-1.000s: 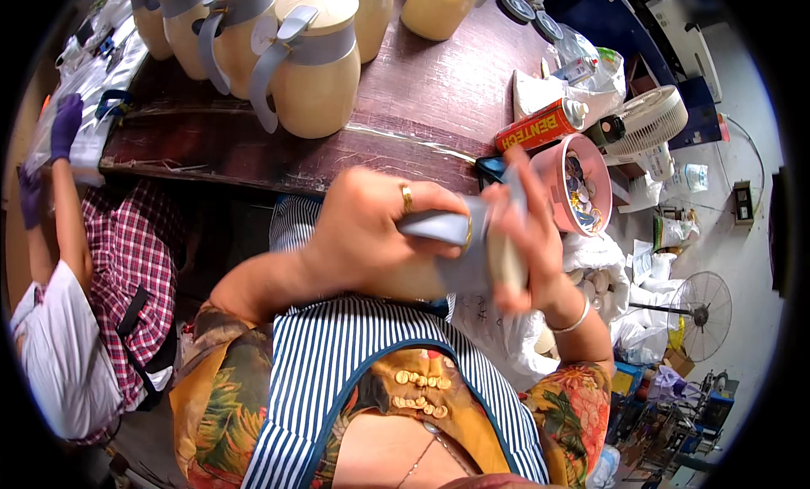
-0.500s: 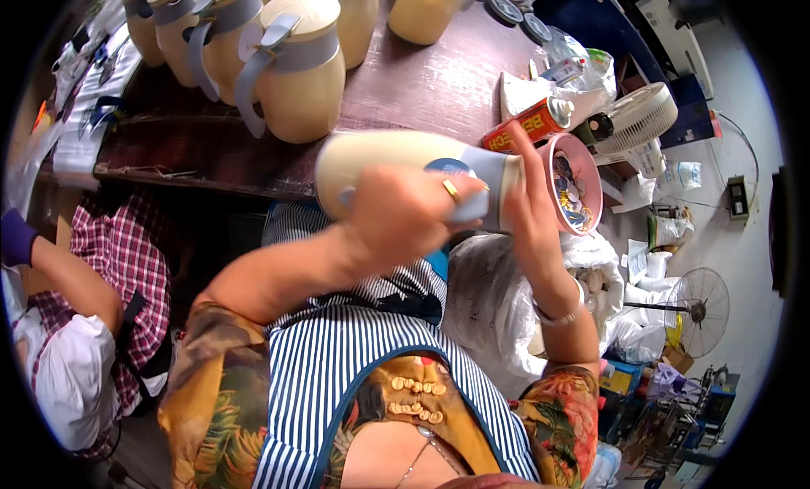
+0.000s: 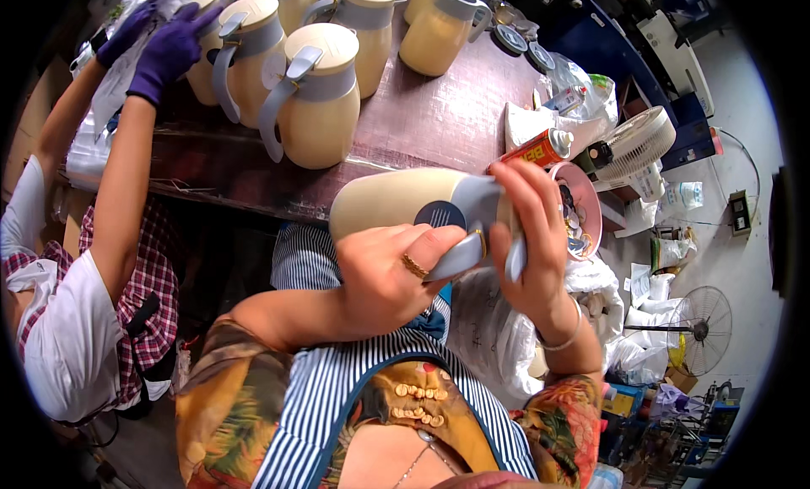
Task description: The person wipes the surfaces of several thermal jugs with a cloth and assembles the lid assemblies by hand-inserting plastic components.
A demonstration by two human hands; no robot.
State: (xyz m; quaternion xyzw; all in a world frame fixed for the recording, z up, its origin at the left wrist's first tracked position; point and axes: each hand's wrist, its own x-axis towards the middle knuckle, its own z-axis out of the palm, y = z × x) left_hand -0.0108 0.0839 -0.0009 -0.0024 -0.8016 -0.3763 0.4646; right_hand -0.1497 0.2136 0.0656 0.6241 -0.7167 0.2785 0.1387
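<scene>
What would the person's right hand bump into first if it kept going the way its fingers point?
The right hand already grips the cream jug. Its fingers point toward the table, so past the jug it would probably meet the orange spray can at the table edge, though depth is unclear.

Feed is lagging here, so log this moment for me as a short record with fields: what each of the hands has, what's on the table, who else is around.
held item: cream jug with grey handle, lying on its side above the lap
left hand: grips the jug's handle end, ring on one finger
right hand: wraps the jug's grey top end, bangle at the wrist
table: dark wood, several matching upright jugs
beside the right hand: orange spray can, pink bowl of small parts
other person: at the left, purple gloves, handling a clear bag
</scene>
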